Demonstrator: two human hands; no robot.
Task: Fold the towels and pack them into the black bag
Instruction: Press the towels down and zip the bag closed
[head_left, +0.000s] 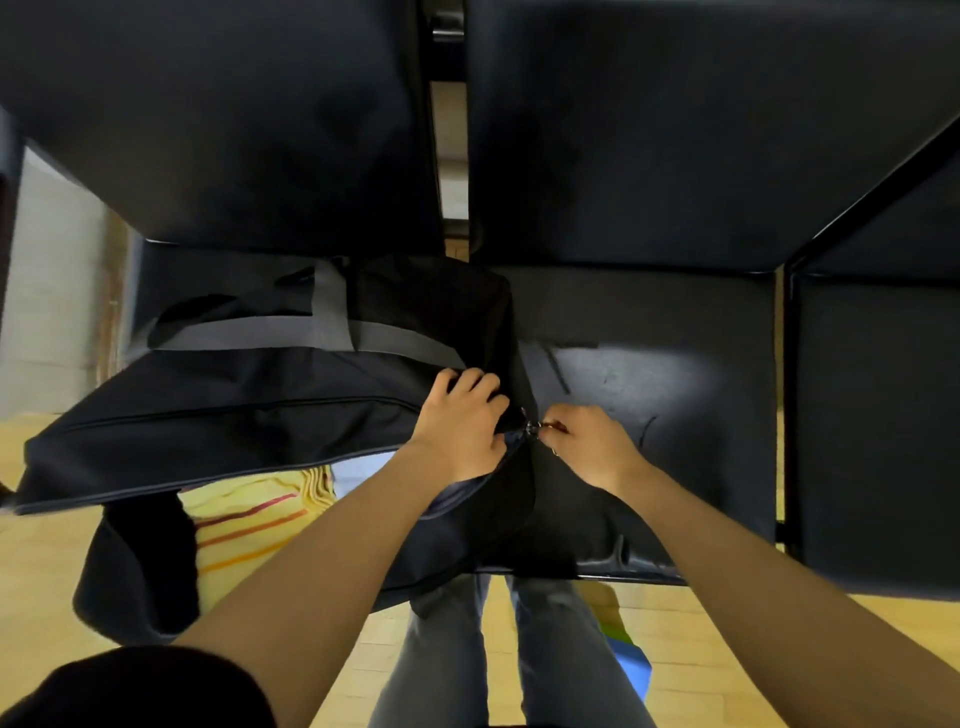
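Note:
The black bag (249, 415) with grey straps lies across a dark padded seat (675, 384), its lid flap partly lifted along the near edge. Inside the opening a yellow towel (249, 519) with red and orange stripes shows, with a pale blue towel (358, 467) beside it. My left hand (460, 421) grips the bag's fabric at its right end. My right hand (587, 441) pinches the metal zipper pull (535, 427) at that same corner. The two hands are close together.
Dark padded seat backs (675, 130) fill the top of the view, with a gap between them. Another seat (878, 415) lies to the right behind a black frame bar. The wooden floor (47, 597) and my jeans-clad legs (561, 649) are below.

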